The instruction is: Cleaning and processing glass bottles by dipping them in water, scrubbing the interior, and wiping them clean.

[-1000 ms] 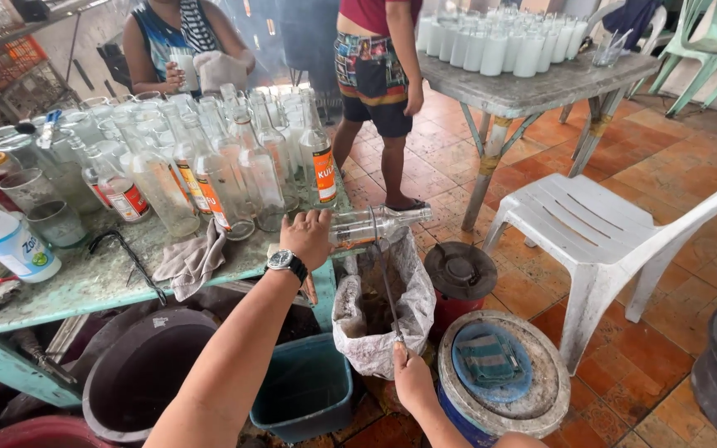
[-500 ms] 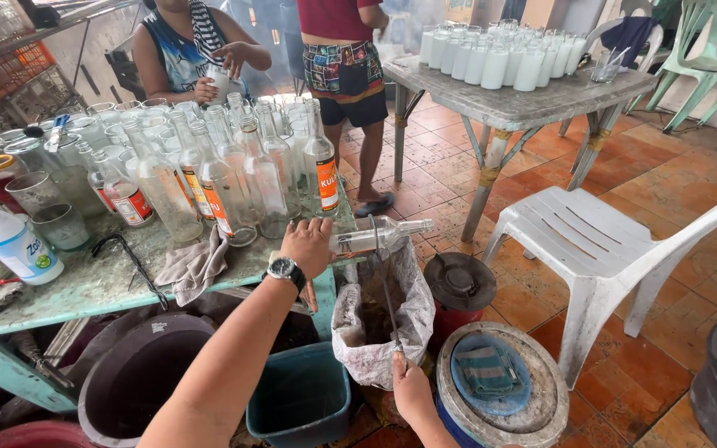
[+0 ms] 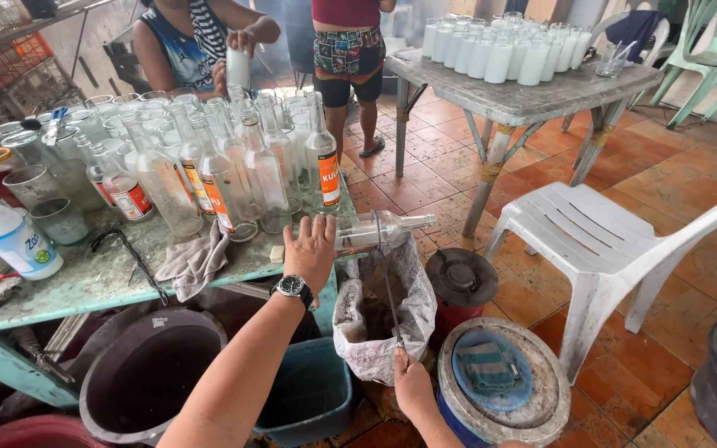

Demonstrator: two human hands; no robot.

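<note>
- Now we hold a clear glass bottle [image 3: 375, 231] lying on its side at the table edge [image 3: 209, 270], with its long axis nearly level and its neck pointing to our right, away from the table.
- Our left hand [image 3: 310, 249] lies over the base end of the bottle, fingers curled and pressed around the glass; the wrist with the watch [image 3: 293, 287] is just behind it. So the bottle goes out to the right from this hand.
- Our right hand [image 3: 412, 388] is lower, well under the bottle, closed in a pinch on the lower end of a thin dark wire [image 3: 387, 290].
- From this hand the wire runs almost straight up and loops over the bottle body, just beside our left fingers; it crosses the bottle's axis at about a right angle.
- Under the bottle stands an open white sack [image 3: 375, 332], and just right of it a small dark red can [image 3: 459, 286].
- Our left hand is the nearer one to the bottle; the right touches only the wire.
- Many empty upright bottles [image 3: 234, 166] stand behind on the table, well apart from the held one.
</note>
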